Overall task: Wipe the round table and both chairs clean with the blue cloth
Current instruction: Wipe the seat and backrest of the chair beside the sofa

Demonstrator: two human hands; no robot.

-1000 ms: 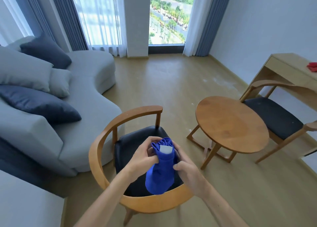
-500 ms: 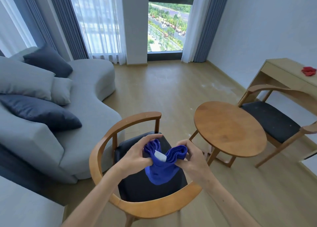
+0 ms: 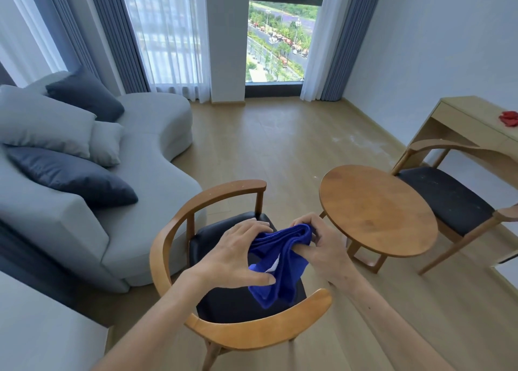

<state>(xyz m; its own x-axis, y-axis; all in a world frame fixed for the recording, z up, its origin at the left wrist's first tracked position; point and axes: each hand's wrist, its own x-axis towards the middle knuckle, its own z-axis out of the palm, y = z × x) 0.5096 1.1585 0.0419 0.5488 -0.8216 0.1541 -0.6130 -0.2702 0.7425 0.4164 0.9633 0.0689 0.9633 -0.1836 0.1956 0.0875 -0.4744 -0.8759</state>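
Note:
The blue cloth (image 3: 280, 261) hangs bunched between both hands above the near chair (image 3: 252, 334), a wooden armchair with a black seat. My left hand (image 3: 232, 254) holds the cloth's left side, fingers over its upper edge and thumb below. My right hand (image 3: 322, 247) grips the folded upper right edge. The round wooden table (image 3: 375, 208) stands just right of my hands. Behind the table stands the second chair (image 3: 445, 194), whose black seat shows pale specks.
A grey sofa (image 3: 145, 202) with grey and dark cushions fills the left. A light wooden desk (image 3: 471, 118) with a red cloth (image 3: 508, 117) on it stands at the far right. Curtains and a window close the far wall. Bare wooden floor lies between.
The view has tilted up. My hands have spread the cloth from an upright bundle into a wider bunch; the right hand has moved right and up toward the table.

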